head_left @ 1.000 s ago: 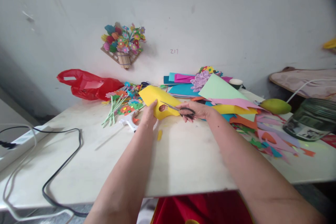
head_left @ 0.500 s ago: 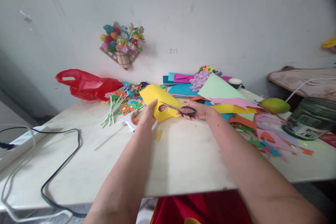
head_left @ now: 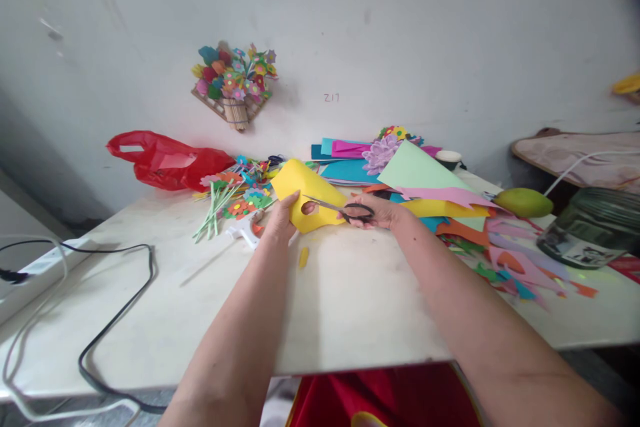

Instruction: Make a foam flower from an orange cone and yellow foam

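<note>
My left hand grips the left edge of a yellow craft sheet, its thumb lying on top. A rounded hole is cut in the sheet near its lower edge. My right hand is closed round the black handles of a pair of scissors. Their blades point left and lie over the yellow sheet, just above the hole. A small yellow scrap rests on the table below the sheet. Left of my left hand is a white hot glue gun, partly hidden by that hand.
A red plastic bag, pale green stems and foam flowers lie at left. Coloured sheets, a light green sheet, scraps, a green mango-like fruit and a glass jar are at right. Cables cross the left side.
The yellow sheet's upper left corner has shifted slightly to the right and curls more. Both hands stay in nearly the same place, the scissors still over the sheet.
</note>
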Available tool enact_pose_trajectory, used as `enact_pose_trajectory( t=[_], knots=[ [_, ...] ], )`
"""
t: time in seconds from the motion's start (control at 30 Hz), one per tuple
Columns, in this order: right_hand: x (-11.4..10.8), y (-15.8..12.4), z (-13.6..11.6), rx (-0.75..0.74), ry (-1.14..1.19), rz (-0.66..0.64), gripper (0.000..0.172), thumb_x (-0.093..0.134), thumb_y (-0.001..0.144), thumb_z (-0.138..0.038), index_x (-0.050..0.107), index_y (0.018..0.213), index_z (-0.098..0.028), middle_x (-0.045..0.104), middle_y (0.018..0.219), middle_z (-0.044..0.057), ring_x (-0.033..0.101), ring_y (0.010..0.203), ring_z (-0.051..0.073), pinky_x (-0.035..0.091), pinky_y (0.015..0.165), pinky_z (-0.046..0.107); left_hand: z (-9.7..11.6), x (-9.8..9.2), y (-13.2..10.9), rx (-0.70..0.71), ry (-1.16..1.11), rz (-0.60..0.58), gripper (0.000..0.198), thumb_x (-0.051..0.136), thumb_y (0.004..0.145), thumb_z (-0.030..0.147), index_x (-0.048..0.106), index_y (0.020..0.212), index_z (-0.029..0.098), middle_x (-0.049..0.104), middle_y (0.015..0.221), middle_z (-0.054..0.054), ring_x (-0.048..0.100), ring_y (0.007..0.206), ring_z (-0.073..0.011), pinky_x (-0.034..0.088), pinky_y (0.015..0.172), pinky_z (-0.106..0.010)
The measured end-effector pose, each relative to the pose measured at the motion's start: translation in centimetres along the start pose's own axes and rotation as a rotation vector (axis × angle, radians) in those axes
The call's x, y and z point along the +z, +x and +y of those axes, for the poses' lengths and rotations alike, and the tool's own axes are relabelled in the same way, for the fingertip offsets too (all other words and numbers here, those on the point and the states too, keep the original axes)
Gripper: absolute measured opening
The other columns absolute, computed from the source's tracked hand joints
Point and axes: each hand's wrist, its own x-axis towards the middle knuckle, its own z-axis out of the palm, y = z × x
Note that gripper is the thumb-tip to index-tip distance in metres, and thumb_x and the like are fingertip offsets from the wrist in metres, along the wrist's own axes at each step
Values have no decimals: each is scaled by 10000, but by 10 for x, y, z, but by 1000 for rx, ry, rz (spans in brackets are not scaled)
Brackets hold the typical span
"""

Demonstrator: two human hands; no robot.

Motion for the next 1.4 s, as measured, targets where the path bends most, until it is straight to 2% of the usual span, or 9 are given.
enact_pose_trajectory(
  t=[0.33,0.67,0.87,1.03,1.17,1.3,1.4],
  knots=[
    [4,-4,-6,16,1,-13,293,589,743,-313,626,895,-65,490,429,-43,320,304,30,229,275,144,2,-2,-2,-60,5,25,295,579,730,127,572,1024,97,663,675,-71,648,538,-183,561,584,-300],
    [-11,2,6,32,53,-46,250,547,743,-272,623,877,-75,501,436,-37,378,330,48,266,280,140,3,-3,-4,-114,37,-42,366,567,733,144,540,1089,69,679,681,-91,635,493,-179,560,536,-291],
    [-9,-4,1,61,14,-23,247,539,744,-284,623,853,-79,508,433,-31,335,305,34,230,275,137,3,-2,-5,-142,39,-39,328,575,736,140,554,1054,60,678,674,-104,639,487,-187,564,525,-287],
    [-8,-7,-2,55,6,-41,214,540,728,-259,628,824,-89,479,407,-45,331,293,37,227,273,144,3,-2,-5,-174,26,-63,284,552,755,136,570,1031,73,673,660,-102,651,515,-197,561,500,-274],
    [-10,-12,-3,79,-46,-48,208,533,735,-244,629,846,-97,511,446,-36,349,302,33,225,270,137,3,-3,-6,-210,38,-83,300,563,753,137,572,1046,71,665,643,-91,634,479,-191,563,492,-291],
    [-14,-16,-2,99,-89,-65,217,549,740,-241,622,881,-94,529,477,-36,360,304,27,241,276,129,3,-1,-8,-188,34,-111,294,572,752,125,578,1042,82,673,687,-92,629,487,-179,558,483,-287],
    [-15,-18,-2,110,-104,-67,217,554,740,-245,616,876,-88,526,476,-37,362,301,28,242,272,132,1,2,-8,-96,27,-105,286,583,757,126,579,1043,103,683,742,-91,633,515,-171,553,491,-275]
  ],
)
